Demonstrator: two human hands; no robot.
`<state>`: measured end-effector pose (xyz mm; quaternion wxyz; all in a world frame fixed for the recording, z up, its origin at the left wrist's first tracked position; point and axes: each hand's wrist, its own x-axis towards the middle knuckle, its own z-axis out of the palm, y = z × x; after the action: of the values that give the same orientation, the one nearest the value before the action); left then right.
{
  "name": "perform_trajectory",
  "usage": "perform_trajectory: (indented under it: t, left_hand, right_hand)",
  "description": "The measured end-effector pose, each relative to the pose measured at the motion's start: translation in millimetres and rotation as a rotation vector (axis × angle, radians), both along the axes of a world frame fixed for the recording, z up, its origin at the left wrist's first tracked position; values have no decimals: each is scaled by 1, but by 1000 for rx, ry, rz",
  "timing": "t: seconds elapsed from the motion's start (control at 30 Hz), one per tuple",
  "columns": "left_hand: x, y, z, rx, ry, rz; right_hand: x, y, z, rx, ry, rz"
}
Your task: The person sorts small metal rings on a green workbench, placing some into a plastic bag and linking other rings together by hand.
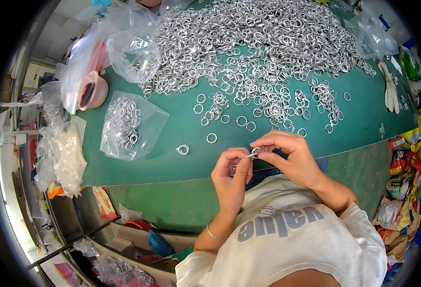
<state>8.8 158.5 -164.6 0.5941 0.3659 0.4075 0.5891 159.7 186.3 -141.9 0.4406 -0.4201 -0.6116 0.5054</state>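
My left hand (231, 176) and my right hand (288, 154) meet at the near edge of the green table (182, 129). Between their fingertips they pinch a small silver metal ring (254, 153); more rings seem bunched in the left fingers. A single ring (182, 149) and another loose ring (212, 137) lie on the table just left of my hands. A large heap of silver rings (263, 43) covers the far half of the table. A clear plastic bag holding rings (127, 125) lies to the left.
A pink bowl (92, 91) under clear bags (124, 43) sits at the far left. A white glove (390, 88) lies at the right edge. Bundled clear bags (62, 153) hang off the left; colourful packets (404, 182) pile at the right. Bins stand below the table.
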Motion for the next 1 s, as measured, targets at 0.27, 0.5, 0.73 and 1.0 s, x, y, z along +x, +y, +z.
perform_trajectory:
  t: [0.27,0.5,0.73,1.0]
  left_hand:
    - [-7,-2,8,52,216,-53]
    - [-9,0,6,178,308,-167]
    - [-2,-1,11,319,471,65]
    - [0,-6,11,166,279,64]
  right_hand:
    - [0,1,14,86,-75,0]
    - [-3,-9,17,51,-104,29]
    - [-1,-10,21,91,-184,28]
    - [-3,-19,25,222,-152,-36]
